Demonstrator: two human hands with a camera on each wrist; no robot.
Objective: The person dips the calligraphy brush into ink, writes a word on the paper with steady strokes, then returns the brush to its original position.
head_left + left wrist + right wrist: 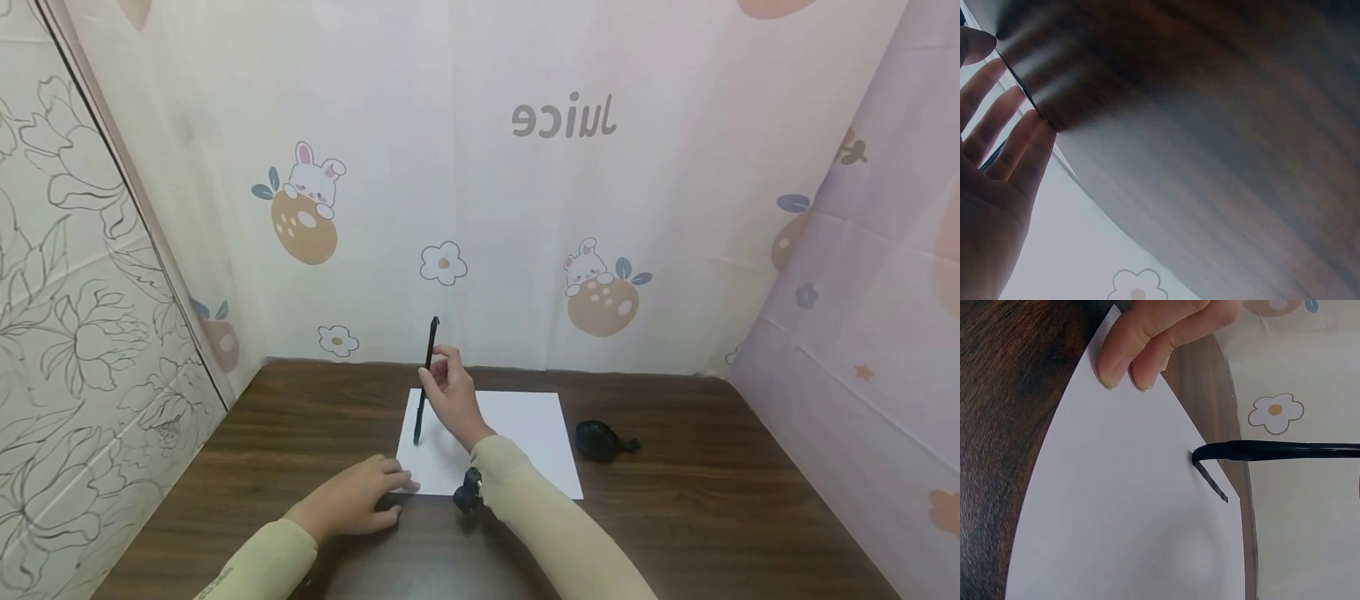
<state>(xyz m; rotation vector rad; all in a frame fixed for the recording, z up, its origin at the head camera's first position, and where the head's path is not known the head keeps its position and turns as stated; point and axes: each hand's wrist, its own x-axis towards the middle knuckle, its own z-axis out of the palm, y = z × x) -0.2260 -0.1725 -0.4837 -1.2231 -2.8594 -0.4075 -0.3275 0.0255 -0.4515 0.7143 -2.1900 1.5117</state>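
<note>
My right hand (452,396) holds a slim black ink brush (427,367) nearly upright over the left part of a white sheet of paper (517,433). In the right wrist view the brush (1285,450) meets the paper with its tip bent, and a short black stroke (1214,484) runs from there. My left hand (356,497) lies at the sheet's near left corner, fingers extended, fingertips (1113,372) resting on the paper. The left wrist view shows this hand (997,181) from below, at the left edge.
Right of the paper lies a small black dish-like object (596,440) with a short stem. A dark wooden table (697,483) carries everything. Patterned curtains (487,183) hang behind it and along both sides. A small black camera (468,492) sits on my right wrist.
</note>
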